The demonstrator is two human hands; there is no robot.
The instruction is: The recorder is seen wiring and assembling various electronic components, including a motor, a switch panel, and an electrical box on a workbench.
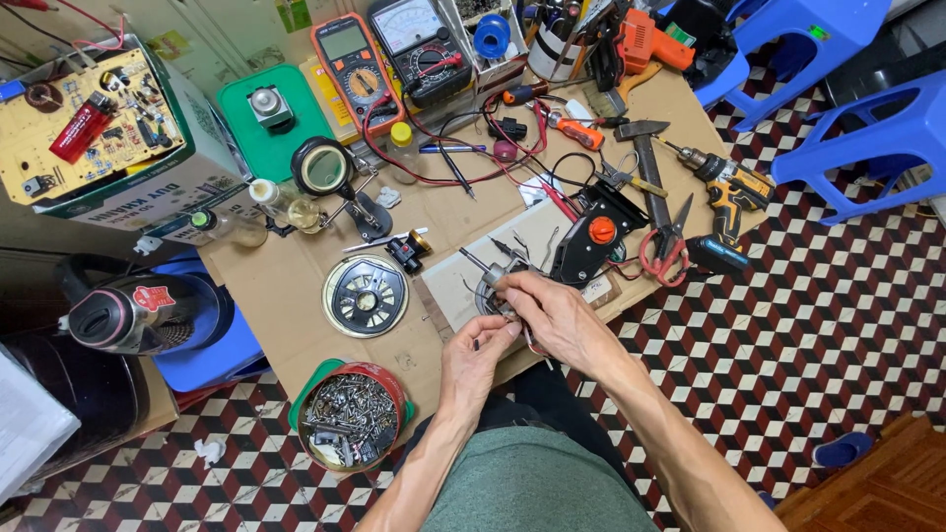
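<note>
As we looked down from the head camera, both of our hands met just below the middle of the frame, over the near edge of the cardboard-covered workbench [286, 296]. Our right hand [552, 315] was curled closed around a small metal motor part [496, 279], its fingertips pinching the grey piece from above while a thin shaft stuck out toward the upper left. Our left hand [478, 355] was half closed just beneath it, thumb and forefinger nipped on something small and dark that we could not make out, touching the underside of the same part. The part sat over a pale sheet [463, 286] lying on the cardboard.

Just left of our hands lay a round black fan grille [365, 295], and near it a small black component with a brass end [408, 249]. At the lower left of the bench stood a round tin of mixed screws [351, 416]. Just right of the part rested a black tool with an orange button [591, 241], then red-handled scissors [666, 246], a hammer [645, 163] and a yellow cordless drill [727, 197]. Toward the top centre lay an orange digital multimeter [347, 61] and a black analogue meter [419, 44] with red leads trailing across the bench. A bare circuit board [84, 123] sat on a box in the upper left, and blue plastic stools [867, 138] stood on the chequered floor at the upper right.
</note>
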